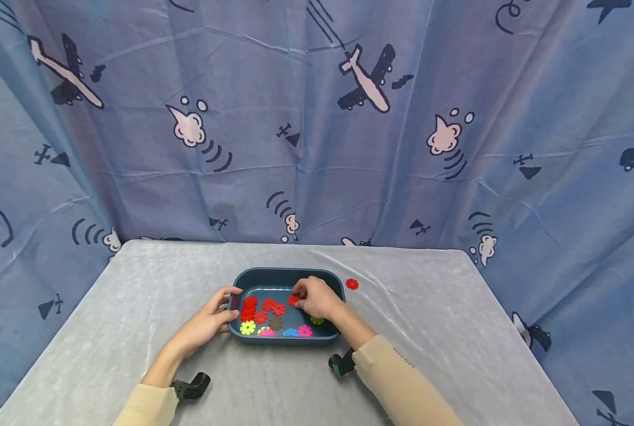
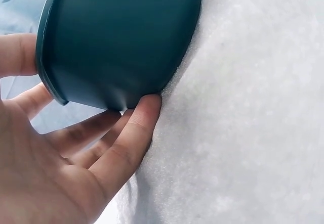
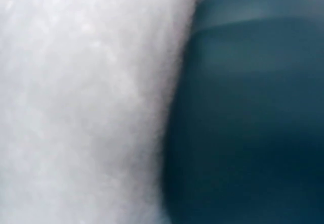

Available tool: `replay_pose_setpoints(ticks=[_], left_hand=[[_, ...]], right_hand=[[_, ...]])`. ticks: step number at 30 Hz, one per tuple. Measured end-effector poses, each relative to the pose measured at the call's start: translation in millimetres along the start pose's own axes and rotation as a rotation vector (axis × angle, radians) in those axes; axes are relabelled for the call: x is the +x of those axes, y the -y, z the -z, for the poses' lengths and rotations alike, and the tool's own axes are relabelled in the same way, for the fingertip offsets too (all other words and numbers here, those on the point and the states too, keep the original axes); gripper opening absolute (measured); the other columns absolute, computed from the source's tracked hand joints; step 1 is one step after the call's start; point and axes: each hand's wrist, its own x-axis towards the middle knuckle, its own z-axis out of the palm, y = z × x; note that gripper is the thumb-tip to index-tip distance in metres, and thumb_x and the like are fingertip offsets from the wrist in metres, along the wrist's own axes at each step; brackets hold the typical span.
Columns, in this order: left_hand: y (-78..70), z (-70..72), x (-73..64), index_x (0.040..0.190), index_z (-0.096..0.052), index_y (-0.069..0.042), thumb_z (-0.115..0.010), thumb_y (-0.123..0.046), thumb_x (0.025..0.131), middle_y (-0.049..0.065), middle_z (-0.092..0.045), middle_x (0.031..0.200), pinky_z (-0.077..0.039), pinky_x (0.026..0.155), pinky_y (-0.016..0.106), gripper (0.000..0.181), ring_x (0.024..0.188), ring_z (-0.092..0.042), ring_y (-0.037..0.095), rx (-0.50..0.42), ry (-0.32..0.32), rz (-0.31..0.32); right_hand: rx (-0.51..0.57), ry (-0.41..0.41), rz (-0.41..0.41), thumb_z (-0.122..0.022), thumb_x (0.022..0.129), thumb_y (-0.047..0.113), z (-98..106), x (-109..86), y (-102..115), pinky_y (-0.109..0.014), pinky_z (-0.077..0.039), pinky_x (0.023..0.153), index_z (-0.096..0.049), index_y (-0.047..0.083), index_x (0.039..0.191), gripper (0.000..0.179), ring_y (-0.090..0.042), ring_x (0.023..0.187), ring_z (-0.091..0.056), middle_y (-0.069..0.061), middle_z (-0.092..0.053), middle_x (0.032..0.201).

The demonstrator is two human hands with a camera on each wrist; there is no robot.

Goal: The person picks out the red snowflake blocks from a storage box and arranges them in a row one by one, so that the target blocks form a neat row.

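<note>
- Wrists: a black camera unit [image 1: 191, 386] is strapped to my left wrist.
- Container: the dark teal, round-cornered oblong tray [image 1: 290, 341], apparently plastic, stands before me. I rate it rigid and light; hold it at an end wall, below the rim.
- Tray contents, near side: a yellow notched disc [image 1: 247, 328], a pink notched disc [image 1: 304, 331] and a brown notched disc [image 1: 275, 323].
- Left hand [image 1: 206, 323]: my fingers are bent about the tray's left end, gripping its rim and outer wall.
- Right hand [image 1: 318, 297]: inside the tray, thumb and fingers drawn together, I appear to pinch a thin, scalloped red disc [image 1: 294, 300] (the right wrist view is blurred and shows no fingers).
- Handling: the disc should prove light, stiff and rather slippery on its faces; pinch it by the notched edge.
- Beyond: a loose red disc [image 1: 352, 284] lies outside, near the tray's right end, on whitish cloth [image 1: 189, 266].
- Farthest: a blue airplane-print curtain [image 1: 242, 118].
</note>
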Motion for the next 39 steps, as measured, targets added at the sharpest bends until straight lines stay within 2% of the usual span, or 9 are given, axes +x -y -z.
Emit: replay_pose_setpoints(ticks=[10,16,24,39], left_hand=[[1.3,-0.1,0.4,0.148,-0.041,-0.014,-0.055,-0.012,0.102,0.025,-0.032,0.152,-0.054,0.088,0.038,0.048,0.119,-0.057,0.032,0.03,-0.009,-0.005],[1.1,-0.8,0.7,0.148,-0.041,-0.014,-0.055,-0.011,0.103,0.025,-0.031,0.152,-0.054,0.088,0.038,0.047,0.117,-0.058,0.031,0.032,-0.006,0.0],[-1.9,-1.0,-0.9,0.148,-0.04,-0.014,-0.053,-0.01,0.103,0.023,-0.034,0.15,-0.054,0.088,0.038,0.047,0.113,-0.06,0.03,0.034,-0.004,0.007],[-1.6,-0.7,-2.2,0.148,-0.04,-0.015,-0.055,-0.013,0.102,0.024,-0.031,0.152,-0.054,0.087,0.037,0.048,0.115,-0.059,0.03,0.059,-0.013,0.008]], right_hand=[[-0.039,0.012,-0.019,-0.078,0.091,0.013,-2.3,-0.5,1.7,-0.031,-0.045,0.07,-0.073,0.008,0.106,0.016,-0.017,0.079,-0.05,-0.002,-0.055,0.086],[-0.046,0.021,0.011,-0.08,0.09,0.017,-1.6,-1.2,-0.4,-0.032,-0.045,0.069,-0.072,0.011,0.102,0.016,-0.017,0.079,-0.05,-0.004,-0.055,0.086],[-0.022,0.055,0.022,-0.081,0.089,0.02,-2.0,-1.4,-0.8,-0.03,-0.045,0.068,-0.069,0.013,0.1,0.019,-0.015,0.079,-0.05,-0.002,-0.055,0.087],[0.02,0.055,-0.006,-0.082,0.088,0.019,-3.3,-1.9,0.1,-0.03,-0.044,0.065,-0.064,0.012,0.099,0.022,-0.016,0.076,-0.05,-0.001,-0.054,0.083]])
